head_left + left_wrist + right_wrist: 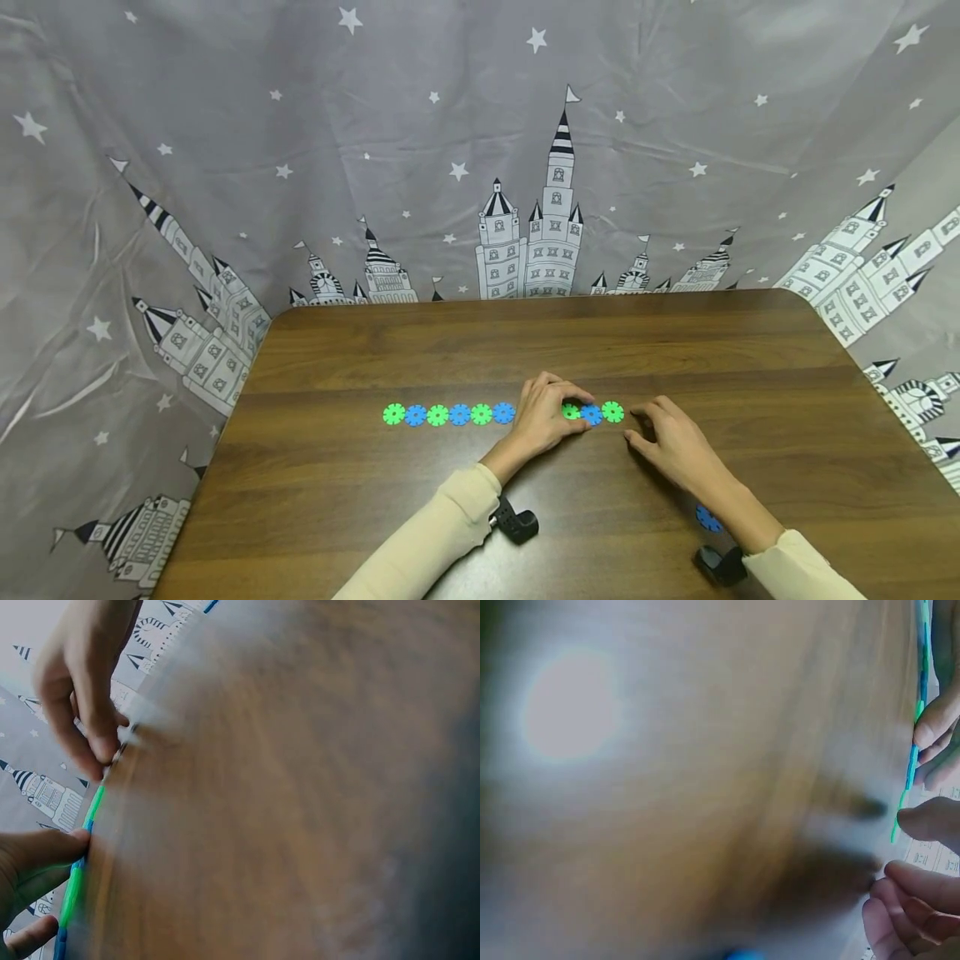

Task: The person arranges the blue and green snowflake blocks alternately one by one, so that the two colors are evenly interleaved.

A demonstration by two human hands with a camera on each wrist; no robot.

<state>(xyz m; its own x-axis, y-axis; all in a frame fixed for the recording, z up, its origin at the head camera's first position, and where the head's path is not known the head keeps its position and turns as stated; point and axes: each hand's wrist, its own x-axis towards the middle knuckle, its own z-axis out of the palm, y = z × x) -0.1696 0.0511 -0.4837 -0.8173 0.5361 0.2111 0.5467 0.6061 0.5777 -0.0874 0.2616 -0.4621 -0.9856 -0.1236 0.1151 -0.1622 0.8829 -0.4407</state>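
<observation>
A row of alternating green and blue notched plastic discs lies across the table, its left-end green disc (393, 414) and right-end green disc (612, 412) both in sight. My left hand (542, 417) covers part of the row. Its thumb and index finger pinch opposite edges of a blue disc (592, 415), second from the right end. Just right of the end disc is my right hand (671, 442), thumb and fingers spread apart with nothing between them. In the right wrist view, the right thumb (930, 823) overlaps the end green disc (895, 825).
A loose blue disc (708, 517) lies beside the right forearm. The brown wooden table (360, 517) ends at a grey curtain (420, 150) printed with castles and stars. Black wrist cameras sit below both wrists.
</observation>
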